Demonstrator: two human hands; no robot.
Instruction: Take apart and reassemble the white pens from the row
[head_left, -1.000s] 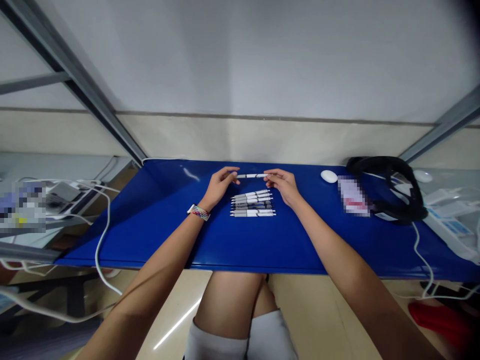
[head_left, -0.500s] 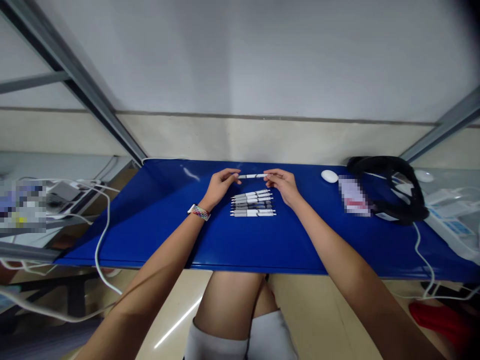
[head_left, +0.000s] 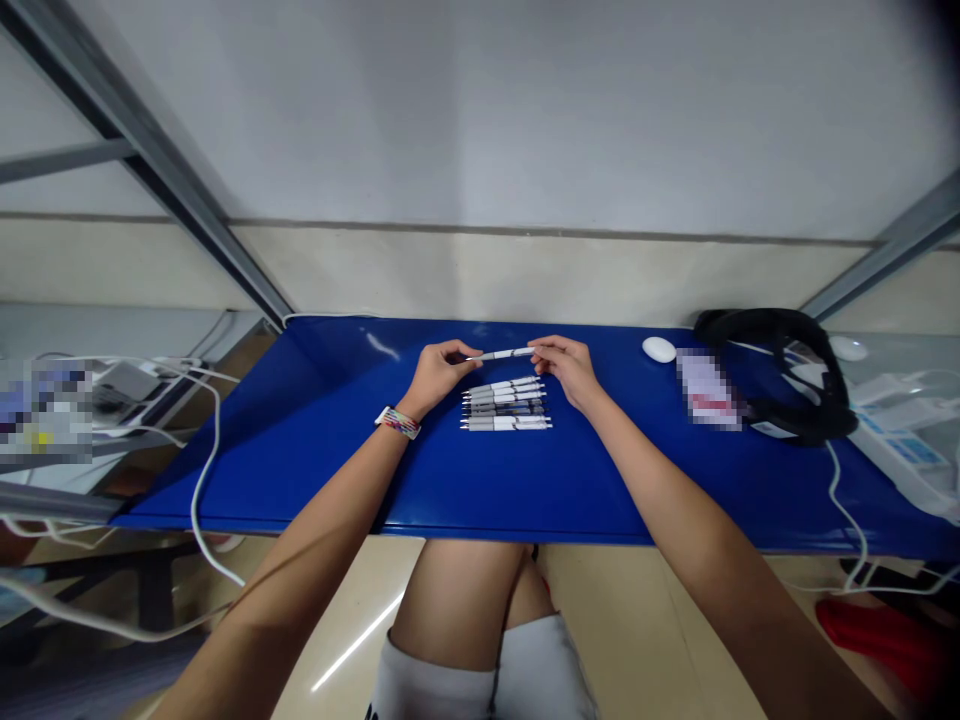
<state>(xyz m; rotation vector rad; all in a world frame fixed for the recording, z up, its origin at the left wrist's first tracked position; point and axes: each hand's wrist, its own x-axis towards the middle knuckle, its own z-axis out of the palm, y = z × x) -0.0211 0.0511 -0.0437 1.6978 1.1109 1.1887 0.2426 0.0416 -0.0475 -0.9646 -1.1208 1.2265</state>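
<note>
Pens (head_left: 504,406) lie close together in a small row on my blue counter (head_left: 330,430), with their tips pointing left. The ones at the back lean a little, so the row is not quite neat. One held pen (head_left: 506,354) is just behind the row, apart from it, stretched between my two hands. My right hand (head_left: 568,370) pinches its back end, and that grip looks snug. My left hand (head_left: 442,372) is at the tip end, with thumb and finger on either side. I watch from far away and the tip is tiny, so I can't tell if that grip is squeezing or only touching.

I think the held pen could slip or twist if my right hand goes loose. If my left thumb pushes too hard on the tip, the held pen could swing sideways. The counter looks shiny, so a dropped pen might roll into the row and knock the others crooked. My right hand could bump the row too, since they are near each other. The white oval thing (head_left: 659,349) and black strap (head_left: 838,395) sit well off to the right, so I worry less about them
</note>
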